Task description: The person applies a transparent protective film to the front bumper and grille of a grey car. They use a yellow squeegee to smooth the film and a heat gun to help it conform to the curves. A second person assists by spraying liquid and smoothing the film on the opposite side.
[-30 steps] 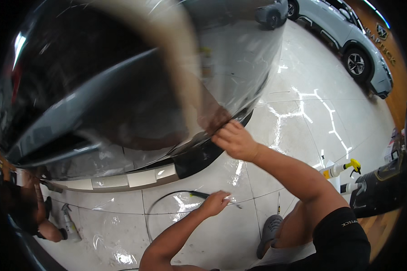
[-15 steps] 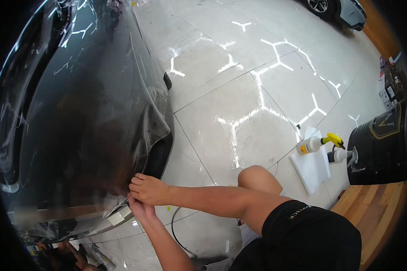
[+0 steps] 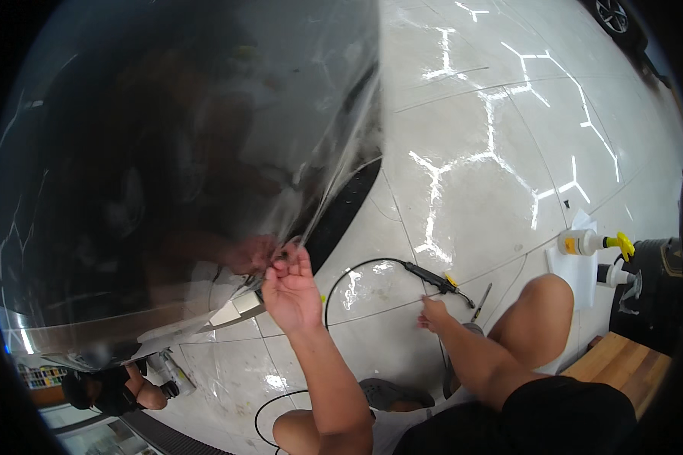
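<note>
My left hand is at the lower corner of a dark, glossy car panel. Its fingertips pinch the loose edge of clear film, which hangs in creases along the panel's right side. Black trim shows below the film, and a pale strip lies beside my wrist. Lower right, my right hand is away from the car, its thumb and fingers apart and nothing visible in them. Just beyond it on the floor is a black spray wand with a hose; a slim knife-like tool lies nearby.
White bottle with yellow trigger stands by a white sheet at right, near a black drum and wooden surface. Another person is at lower left. The black hose curves across the tiled floor.
My right hand has left the film and moved right, down toward the floor. My left hand stays at the panel's corner. The view has shifted, bringing the spray wand into sight.
</note>
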{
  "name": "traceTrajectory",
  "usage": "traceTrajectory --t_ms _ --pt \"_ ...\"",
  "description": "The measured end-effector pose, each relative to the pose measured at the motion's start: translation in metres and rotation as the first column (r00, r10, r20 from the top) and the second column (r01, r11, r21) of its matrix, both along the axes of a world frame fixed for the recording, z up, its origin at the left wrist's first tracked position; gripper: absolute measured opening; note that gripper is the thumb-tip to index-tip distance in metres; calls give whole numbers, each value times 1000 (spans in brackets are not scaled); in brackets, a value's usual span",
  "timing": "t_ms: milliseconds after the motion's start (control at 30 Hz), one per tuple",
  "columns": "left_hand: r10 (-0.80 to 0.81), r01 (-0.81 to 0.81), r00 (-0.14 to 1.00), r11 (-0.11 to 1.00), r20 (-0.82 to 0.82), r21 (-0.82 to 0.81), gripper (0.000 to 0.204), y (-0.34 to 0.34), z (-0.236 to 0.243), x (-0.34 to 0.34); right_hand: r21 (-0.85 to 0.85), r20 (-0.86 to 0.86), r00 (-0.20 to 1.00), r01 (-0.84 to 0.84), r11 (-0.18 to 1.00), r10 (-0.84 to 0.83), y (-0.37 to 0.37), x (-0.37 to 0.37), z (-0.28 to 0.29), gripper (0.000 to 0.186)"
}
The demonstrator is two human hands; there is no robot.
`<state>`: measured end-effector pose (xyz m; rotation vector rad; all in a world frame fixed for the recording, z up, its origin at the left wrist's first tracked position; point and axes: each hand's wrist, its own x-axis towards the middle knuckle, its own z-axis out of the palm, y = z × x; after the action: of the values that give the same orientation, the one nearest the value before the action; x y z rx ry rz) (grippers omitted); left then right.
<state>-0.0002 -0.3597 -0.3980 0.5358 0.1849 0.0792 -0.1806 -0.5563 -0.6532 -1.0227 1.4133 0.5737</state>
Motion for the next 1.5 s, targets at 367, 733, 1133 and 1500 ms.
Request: traceTrajectory --t_ms 367,733,1133,1500 --pt "-62 60 996 998 -69 -37 8 8 1 -13 -136 196 681 731 668 -705 -44 67 -29 16" --pt "83 -83 996 952 -13 -294 3 -8 24 -11 311 770 320 566 763 -552 -64 143 115 27" --pt "138 -167 985 894 -99 -417 7 -24 66 -17 -893 219 -203 -437 112 954 -31 112 208 47" --pt "182 -140 983 853 36 -502 17 -31 35 -9 -977 196 -318 -138 160 927 -7 161 228 45"
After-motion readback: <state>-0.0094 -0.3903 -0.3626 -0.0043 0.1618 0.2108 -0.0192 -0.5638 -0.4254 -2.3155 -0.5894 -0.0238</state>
